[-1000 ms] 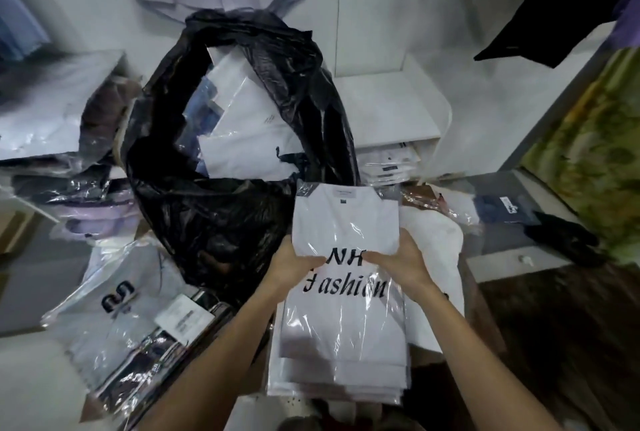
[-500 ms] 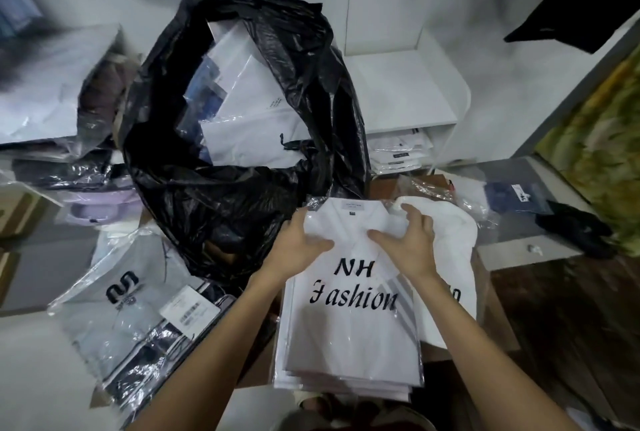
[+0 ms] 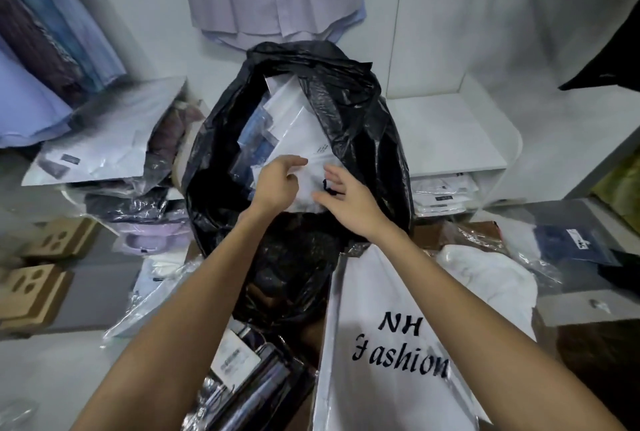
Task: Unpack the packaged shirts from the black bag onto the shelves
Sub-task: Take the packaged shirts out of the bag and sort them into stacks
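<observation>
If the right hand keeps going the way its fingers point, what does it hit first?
Most likely the white packaged shirt in the mouth of the black bag. The right hand, fingers spread, points at it; depth is unclear, so it may already touch.

Both forearms stretch forward side by side. The left hand point(image 3: 277, 184) has loosely curled fingers and holds nothing; just beside it, the right hand point(image 3: 349, 198) spreads relaxed fingers, palm facing left.

- Black bag point(image 3: 284, 278): glossy plastic, upright, mouth open, clear-wrapped white shirts point(image 3: 298, 132) inside.
- White shelves point(image 3: 446, 134): top bare, packaged shirts point(image 3: 443, 191) stacked below.
</observation>
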`<state>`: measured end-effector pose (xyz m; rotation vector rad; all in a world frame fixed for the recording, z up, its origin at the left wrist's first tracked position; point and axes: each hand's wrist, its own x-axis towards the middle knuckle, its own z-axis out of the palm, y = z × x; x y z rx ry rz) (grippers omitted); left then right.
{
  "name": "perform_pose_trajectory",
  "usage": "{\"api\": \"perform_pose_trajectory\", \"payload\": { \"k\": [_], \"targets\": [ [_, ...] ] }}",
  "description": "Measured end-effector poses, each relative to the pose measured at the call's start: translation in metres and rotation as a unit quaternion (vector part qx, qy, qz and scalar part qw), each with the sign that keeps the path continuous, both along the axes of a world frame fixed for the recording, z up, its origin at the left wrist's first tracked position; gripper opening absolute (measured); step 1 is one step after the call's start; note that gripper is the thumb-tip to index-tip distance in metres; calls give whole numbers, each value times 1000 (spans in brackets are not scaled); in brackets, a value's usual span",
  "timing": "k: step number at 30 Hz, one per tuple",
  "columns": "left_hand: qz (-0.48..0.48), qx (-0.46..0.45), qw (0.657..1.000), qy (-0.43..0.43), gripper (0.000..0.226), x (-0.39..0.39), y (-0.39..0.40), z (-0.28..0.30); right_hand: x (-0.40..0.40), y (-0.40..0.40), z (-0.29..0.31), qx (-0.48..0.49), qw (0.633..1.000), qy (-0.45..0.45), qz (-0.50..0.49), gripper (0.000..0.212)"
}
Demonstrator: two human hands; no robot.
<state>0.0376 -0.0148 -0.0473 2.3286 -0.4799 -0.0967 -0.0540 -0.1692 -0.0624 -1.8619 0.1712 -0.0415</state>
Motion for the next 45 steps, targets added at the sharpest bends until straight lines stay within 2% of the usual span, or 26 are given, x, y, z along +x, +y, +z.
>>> {"api": "perform_pose_trajectory", "payload": {
  "k": [4, 8, 10, 13, 16, 17, 22, 24, 26, 29, 31, 35, 40, 45],
  "targets": [
    [-52, 127, 988, -75, 54, 36, -4, -10, 4, -3, 3, -30, 999, 24, 2, 78],
    [-60, 294, 948, -104, 72, 45, -19, -13, -2, -17, 2, -18, 999, 34, -19, 78],
    [-68, 327, 936, -111, 67, 45, -29, -11, -3, -23, 1, -17, 998, 33, -40, 80],
    [-96, 367, 916, -131, 49, 37, -46, -15, -5, -27, 4, -25, 997, 35, -62, 77],
    [-90, 298, 947, -81, 20, 32, -53, -28, -7, -30, 6, -36, 997, 33, -63, 74],
    [-85, 264, 959, -64, 20, 33, -49, -30, -8, -31, 6, -40, 997, 32, -61, 73],
    [-40, 110, 993, -20, 44, 40, 5, -6, -4, -33, 12, 1, 997, 41, -64, 67],
    [-8, 19, 1000, 11, 44, 41, 37, 14, 2, -25, 17, 28, 997, 42, -55, 66],
    [26, -81, 996, 24, 45, 36, 68, 35, 7, -12, 23, 43, 998, 36, -26, 65],
    [97, -213, 972, 22, 13, 15, 105, 66, 14, 14, 31, 48, 999, 24, 10, 66],
    [125, -273, 954, 4, 9, -1, 121, 85, 16, 32, 40, 47, 998, 16, 30, 65],
    [146, -312, 938, -45, 14, -22, 137, 112, 16, 62, 59, 55, 995, -19, 77, 65],
    [139, -313, 936, -76, 37, -44, 127, 129, 16, 78, 83, 87, 990, -62, 91, 69],
    [55, -303, 948, -83, 35, -69, 76, 126, 1, 69, 117, 244, 964, -75, 68, 101]
  ]
}}
